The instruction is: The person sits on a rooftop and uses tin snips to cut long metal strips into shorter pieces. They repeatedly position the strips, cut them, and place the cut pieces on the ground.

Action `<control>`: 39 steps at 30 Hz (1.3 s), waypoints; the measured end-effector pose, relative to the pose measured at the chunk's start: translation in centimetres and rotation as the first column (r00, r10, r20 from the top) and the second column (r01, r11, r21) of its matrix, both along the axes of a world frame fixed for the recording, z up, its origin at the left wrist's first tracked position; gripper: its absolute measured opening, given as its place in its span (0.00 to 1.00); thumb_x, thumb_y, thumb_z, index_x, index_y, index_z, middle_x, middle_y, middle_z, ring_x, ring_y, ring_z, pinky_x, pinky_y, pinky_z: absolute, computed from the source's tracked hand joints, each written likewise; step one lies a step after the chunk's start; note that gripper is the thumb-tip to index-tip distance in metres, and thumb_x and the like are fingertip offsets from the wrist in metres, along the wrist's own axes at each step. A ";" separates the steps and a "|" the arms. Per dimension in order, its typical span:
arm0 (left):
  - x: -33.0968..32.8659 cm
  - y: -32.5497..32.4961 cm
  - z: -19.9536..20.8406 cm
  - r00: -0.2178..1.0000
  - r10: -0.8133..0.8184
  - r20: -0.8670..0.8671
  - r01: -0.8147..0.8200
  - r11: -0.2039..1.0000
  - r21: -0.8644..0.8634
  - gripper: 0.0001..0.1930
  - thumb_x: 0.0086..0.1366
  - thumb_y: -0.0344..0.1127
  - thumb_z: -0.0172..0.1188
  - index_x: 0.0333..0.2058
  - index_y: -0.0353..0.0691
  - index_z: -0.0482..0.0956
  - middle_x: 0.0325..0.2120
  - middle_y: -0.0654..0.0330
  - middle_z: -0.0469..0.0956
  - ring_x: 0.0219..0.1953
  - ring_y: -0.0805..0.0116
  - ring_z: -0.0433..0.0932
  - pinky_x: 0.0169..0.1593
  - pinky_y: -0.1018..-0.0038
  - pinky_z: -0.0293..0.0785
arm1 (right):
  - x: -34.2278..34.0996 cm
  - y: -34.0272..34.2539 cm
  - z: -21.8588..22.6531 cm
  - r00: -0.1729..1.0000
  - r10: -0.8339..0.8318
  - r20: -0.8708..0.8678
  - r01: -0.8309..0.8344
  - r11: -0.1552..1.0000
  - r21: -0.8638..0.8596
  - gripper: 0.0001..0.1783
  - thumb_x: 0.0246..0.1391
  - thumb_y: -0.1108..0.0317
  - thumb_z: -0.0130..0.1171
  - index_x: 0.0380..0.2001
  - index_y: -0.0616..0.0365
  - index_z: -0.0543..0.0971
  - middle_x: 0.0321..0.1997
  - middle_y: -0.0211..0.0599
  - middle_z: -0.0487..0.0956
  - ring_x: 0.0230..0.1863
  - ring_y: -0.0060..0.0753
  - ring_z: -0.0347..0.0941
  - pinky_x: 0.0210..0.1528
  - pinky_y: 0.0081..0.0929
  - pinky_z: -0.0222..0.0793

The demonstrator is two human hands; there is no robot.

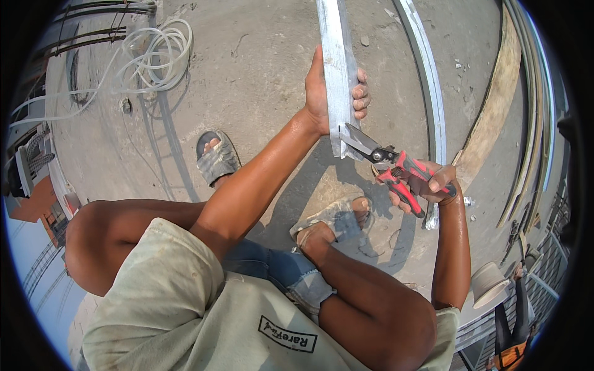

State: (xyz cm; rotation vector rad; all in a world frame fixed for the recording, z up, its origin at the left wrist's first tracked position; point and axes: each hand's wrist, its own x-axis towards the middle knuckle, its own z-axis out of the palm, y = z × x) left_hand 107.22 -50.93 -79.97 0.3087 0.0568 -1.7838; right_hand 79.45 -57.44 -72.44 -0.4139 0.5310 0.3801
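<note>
My left hand is closed round a silvery metal channel, its thumb on the left edge and fingers curled over the right. The channel points away from me, with its cut end nearest. In my right hand are tin snips with red and black handles. Their handles are spread and the blades stand apart at the near end of the channel. One blade lies over the metal by a short dark mark; where the other blade sits I cannot fully tell.
Another metal channel lies on the concrete to the right, with a wooden plank beyond it. Coiled clear hose rests at the far left. A pale bucket and another person are at the lower right. My sandalled feet are close below the work.
</note>
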 end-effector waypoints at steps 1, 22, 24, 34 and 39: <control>0.1 0.2 0.0 1.000 0.002 0.000 -0.002 1.000 -0.024 0.46 0.61 0.84 0.31 0.36 0.41 0.75 0.20 0.64 0.71 0.22 0.68 0.72 0.25 0.70 0.74 | 0.0 0.1 -0.1 1.000 -0.012 -0.019 0.012 1.000 -0.006 0.57 0.20 0.50 0.68 0.58 0.77 0.70 0.38 0.62 0.80 0.26 0.48 0.79 0.23 0.32 0.72; -0.4 0.8 0.0 0.755 -0.134 0.642 -0.117 0.936 0.333 0.48 0.60 0.85 0.25 0.30 0.43 0.75 0.16 0.65 0.70 0.19 0.73 0.73 0.26 0.75 0.76 | 0.4 1.8 2.5 0.987 0.058 -0.151 -0.086 0.979 -0.184 0.60 0.21 0.50 0.69 0.64 0.70 0.68 0.47 0.51 0.81 0.39 0.43 0.82 0.40 0.31 0.77; -1.0 0.6 0.1 0.725 -0.133 0.676 -0.146 0.929 0.339 0.47 0.61 0.85 0.26 0.30 0.43 0.74 0.16 0.65 0.70 0.18 0.74 0.73 0.23 0.75 0.75 | 0.5 3.7 4.2 0.977 0.006 -0.215 -0.063 0.963 -0.262 0.59 0.23 0.51 0.68 0.64 0.71 0.68 0.47 0.49 0.81 0.41 0.41 0.82 0.42 0.30 0.77; -2.5 -0.2 0.6 0.631 -0.172 0.756 -0.198 0.907 0.372 0.47 0.62 0.84 0.27 0.31 0.41 0.74 0.17 0.64 0.70 0.18 0.75 0.72 0.22 0.76 0.73 | 2.9 12.1 6.0 0.897 -0.181 -0.403 -0.042 0.873 -0.486 0.28 0.39 0.62 0.63 0.46 0.65 0.76 0.33 0.34 0.77 0.35 0.26 0.73 0.40 0.24 0.69; -2.4 -0.1 0.6 0.651 -0.163 0.741 -0.219 0.895 0.389 0.47 0.61 0.85 0.31 0.32 0.40 0.75 0.18 0.64 0.71 0.19 0.75 0.73 0.23 0.77 0.73 | 2.4 11.5 6.4 0.901 -0.246 -0.358 0.041 0.869 -0.494 0.33 0.38 0.60 0.64 0.50 0.64 0.76 0.37 0.36 0.78 0.37 0.30 0.75 0.42 0.26 0.70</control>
